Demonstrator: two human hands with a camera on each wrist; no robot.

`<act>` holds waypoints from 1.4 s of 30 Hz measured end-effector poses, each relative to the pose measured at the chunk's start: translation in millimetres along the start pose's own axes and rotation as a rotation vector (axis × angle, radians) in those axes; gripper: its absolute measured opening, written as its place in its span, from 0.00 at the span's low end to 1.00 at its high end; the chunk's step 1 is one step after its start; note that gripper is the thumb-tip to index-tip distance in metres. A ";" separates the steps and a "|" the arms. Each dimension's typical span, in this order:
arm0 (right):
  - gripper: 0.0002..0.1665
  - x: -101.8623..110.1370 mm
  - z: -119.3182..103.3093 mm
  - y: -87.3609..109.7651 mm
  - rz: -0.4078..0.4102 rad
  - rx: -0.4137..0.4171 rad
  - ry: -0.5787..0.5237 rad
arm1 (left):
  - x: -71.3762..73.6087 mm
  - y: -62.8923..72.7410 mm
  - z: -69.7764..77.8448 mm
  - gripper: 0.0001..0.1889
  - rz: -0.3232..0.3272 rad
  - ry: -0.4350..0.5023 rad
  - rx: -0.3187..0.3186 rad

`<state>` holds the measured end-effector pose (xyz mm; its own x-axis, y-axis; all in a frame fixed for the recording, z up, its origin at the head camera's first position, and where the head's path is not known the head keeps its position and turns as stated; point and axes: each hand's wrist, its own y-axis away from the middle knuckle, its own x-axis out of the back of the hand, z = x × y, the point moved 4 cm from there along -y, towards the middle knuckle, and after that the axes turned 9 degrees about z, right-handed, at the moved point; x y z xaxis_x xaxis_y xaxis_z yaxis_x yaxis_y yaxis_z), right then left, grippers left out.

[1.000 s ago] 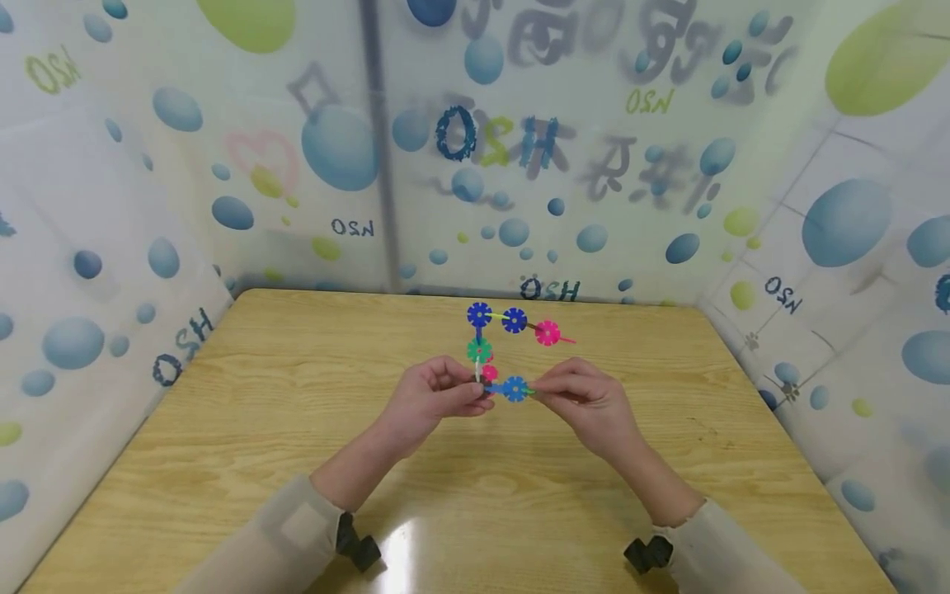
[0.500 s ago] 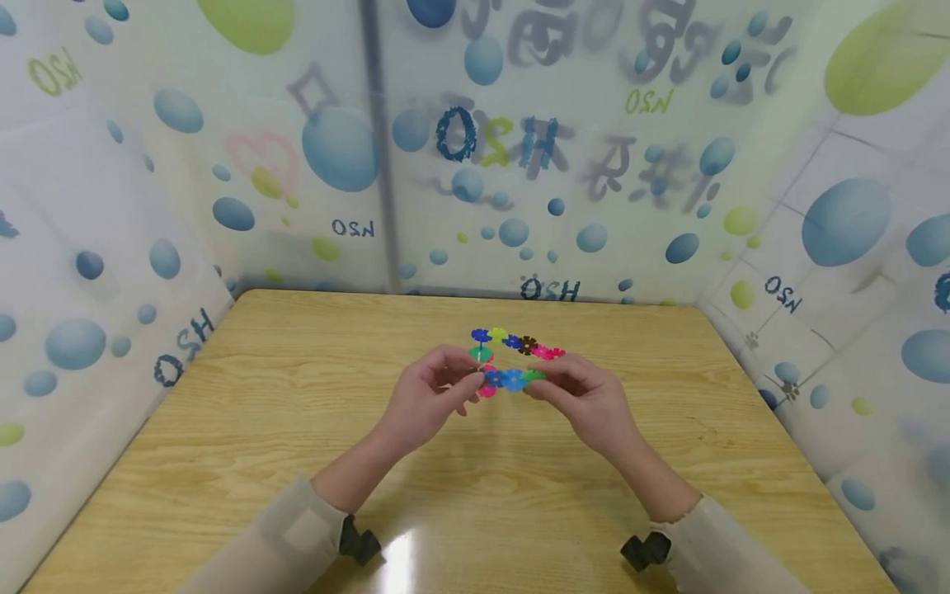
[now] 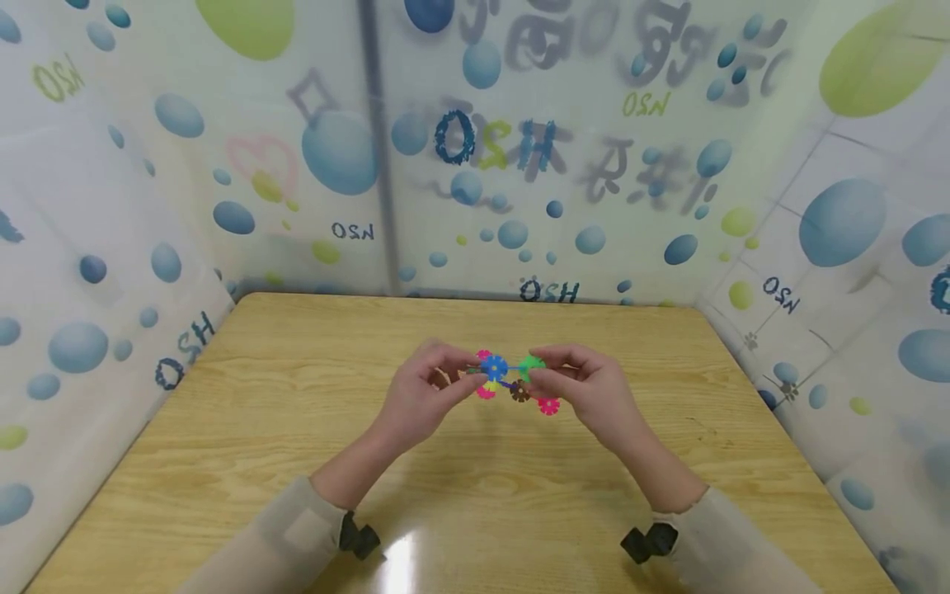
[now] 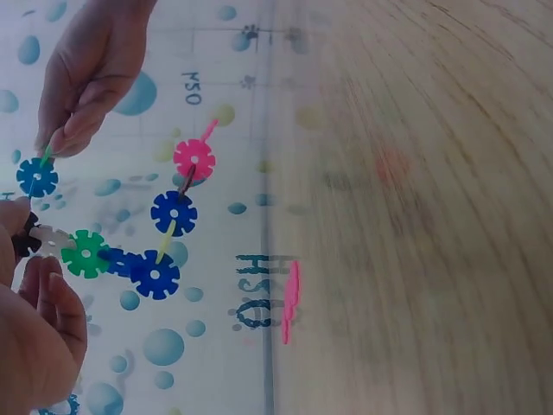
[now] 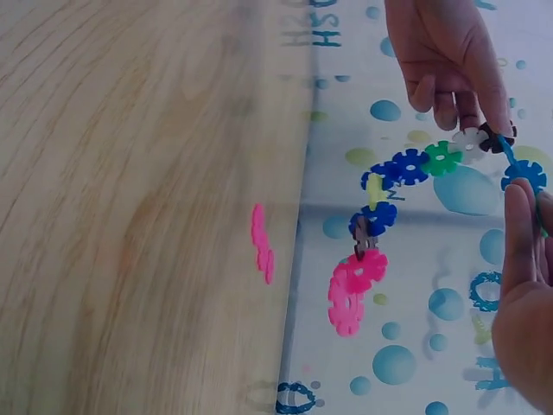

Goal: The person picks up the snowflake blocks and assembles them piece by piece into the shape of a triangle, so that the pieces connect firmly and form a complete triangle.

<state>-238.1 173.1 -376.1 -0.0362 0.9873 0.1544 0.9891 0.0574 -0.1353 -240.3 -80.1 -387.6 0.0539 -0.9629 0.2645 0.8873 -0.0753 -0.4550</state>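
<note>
Green disc [image 3: 528,365] pinched in the right hand [image 3: 594,392], dark disc [image 5: 490,143] pinched in the left hand [image 3: 421,394]! Blue disc [image 3: 495,368] sideways between, pink end [image 3: 549,407] loose, nearer the right!

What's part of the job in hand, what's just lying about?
In the job:
- multicoloured chain of notched plastic discs
- left hand, pinching it
- right hand, also pinching it

Lying about:
- pink plastic pieces on the pale wooden table, apparently unattached
</note>
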 end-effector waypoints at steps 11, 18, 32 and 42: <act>0.23 -4.6 -3.4 -2.6 -0.047 -0.077 -0.079 | -8.8 -4.6 5.3 0.22 -0.074 0.047 -0.034; 0.24 -10.4 -5.8 -0.6 -0.117 -0.086 -0.079 | -20.8 -8.7 13.3 0.11 -0.143 0.124 -0.031; 0.19 -10.1 -8.0 -2.9 -0.164 0.034 0.170 | -17.6 -7.5 6.6 0.14 -0.203 0.176 0.069; 0.20 -9.5 4.2 -18.0 -0.209 0.012 0.134 | -9.2 -8.5 6.4 0.10 -0.190 0.197 0.077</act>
<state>-256.2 163.3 -379.2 -0.2195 0.9255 0.3087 0.9605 0.2605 -0.0982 -245.4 -69.0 -380.8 -0.1996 -0.9658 0.1654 0.9056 -0.2463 -0.3453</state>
